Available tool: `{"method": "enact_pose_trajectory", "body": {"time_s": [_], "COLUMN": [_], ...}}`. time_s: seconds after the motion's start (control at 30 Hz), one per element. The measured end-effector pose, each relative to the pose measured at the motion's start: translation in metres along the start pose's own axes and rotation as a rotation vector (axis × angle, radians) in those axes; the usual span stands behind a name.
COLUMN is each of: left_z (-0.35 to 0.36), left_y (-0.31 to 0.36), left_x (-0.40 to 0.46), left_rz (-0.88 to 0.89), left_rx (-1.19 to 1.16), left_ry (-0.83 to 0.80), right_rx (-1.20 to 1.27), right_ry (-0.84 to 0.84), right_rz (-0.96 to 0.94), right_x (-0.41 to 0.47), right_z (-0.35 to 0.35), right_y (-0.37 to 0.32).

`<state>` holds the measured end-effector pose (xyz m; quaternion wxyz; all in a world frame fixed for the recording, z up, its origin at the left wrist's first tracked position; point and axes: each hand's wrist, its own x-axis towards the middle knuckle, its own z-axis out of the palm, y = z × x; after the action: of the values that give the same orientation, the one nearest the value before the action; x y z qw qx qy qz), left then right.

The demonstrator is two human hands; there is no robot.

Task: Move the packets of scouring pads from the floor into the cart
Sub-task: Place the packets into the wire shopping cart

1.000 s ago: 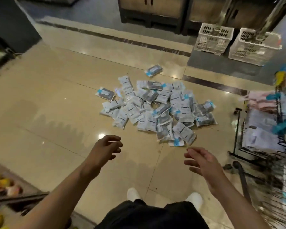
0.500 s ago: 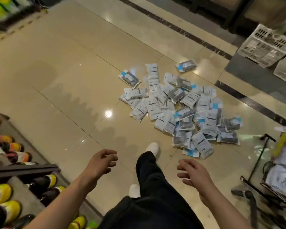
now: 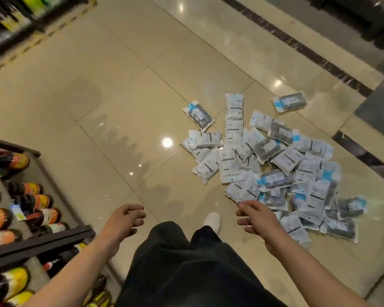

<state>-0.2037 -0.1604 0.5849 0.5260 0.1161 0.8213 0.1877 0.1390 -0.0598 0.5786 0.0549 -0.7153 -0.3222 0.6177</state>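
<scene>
Both empty hands, left hand and right hand, hover near the packets.

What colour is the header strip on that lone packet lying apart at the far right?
Light blue, over a dark pad in clear plastic: lone packet, head view.

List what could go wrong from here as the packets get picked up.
1. The white shoe is close to the pile of packets; another step might land on slick plastic and slip.
2. The lone packet lies apart from the pile and could be missed.
3. Both the left hand and right hand are empty; overfilling them may drop packets.
</scene>
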Motion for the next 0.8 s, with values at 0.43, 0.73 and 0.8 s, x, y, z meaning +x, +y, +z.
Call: {"method": "enact_pose_trajectory", "body": {"time_s": [0.43, 0.73, 0.8], "left_z": [0.107, 0.276, 0.314], "left_y": [0.166, 0.149, 0.114], "left_x": [0.229, 0.473, 0.527], "left_rz": [-0.012, 0.226, 0.222], "left_rx": [0.416, 0.686, 0.718], "left_ry": [-0.267, -0.373, -0.307], "right_rx": [-0.032, -0.062, -0.103], "right_ry": [0.120, 0.183, 0.209], "right_rz": [0.247, 0.172, 0.123], "right_x": [0.175, 0.458, 0.530], "right_z": [-0.019, 0.015, 0.026], "right_y": [-0.037, 0.064, 0.083]}}
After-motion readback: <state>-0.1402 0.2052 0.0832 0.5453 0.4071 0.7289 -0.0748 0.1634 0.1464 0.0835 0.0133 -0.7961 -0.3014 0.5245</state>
